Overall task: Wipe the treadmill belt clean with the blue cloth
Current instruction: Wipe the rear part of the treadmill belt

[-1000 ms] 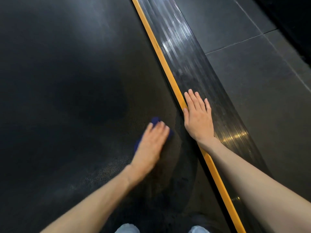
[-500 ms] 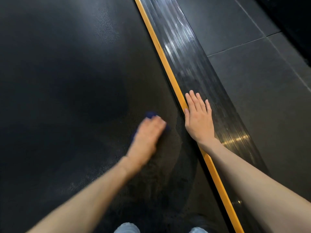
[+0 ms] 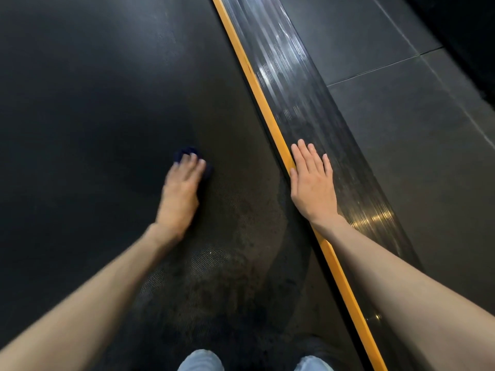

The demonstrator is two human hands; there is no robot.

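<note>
Under the left hand (image 3: 179,195) lies the blue cloth (image 3: 187,153), pressed flat against the treadmill belt (image 3: 107,103). That grip is a palm-down press with the fingers (image 3: 193,163) laid over the cloth rather than curled round it; only a dark blue bunch shows past the fingertips and a thin edge along the thumb side, the rest hidden beneath the palm. The hand is slightly blurred.

Just around this grip the belt is black and finely dotted, and on the side toward the person and toward the right hand it carries a mottled, paler patch (image 3: 235,236) with a curved outer edge. Farther from the grip, away from the person, the belt looks even and dark.

Well to the right of the cloth, the right hand (image 3: 312,186) rests open and flat, fingers together and holding nothing. Its palm lies on the ribbed, glossy black side rail (image 3: 308,108), and its thumb touches the orange strip (image 3: 257,84) that runs between belt and rail. Beyond the rail lies a floor of large dark grey tiles (image 3: 428,156).

Nearest the person, below both forearms, two knees in pale blue jeans (image 3: 201,361) sit at the lower edge of the view, over the belt.
</note>
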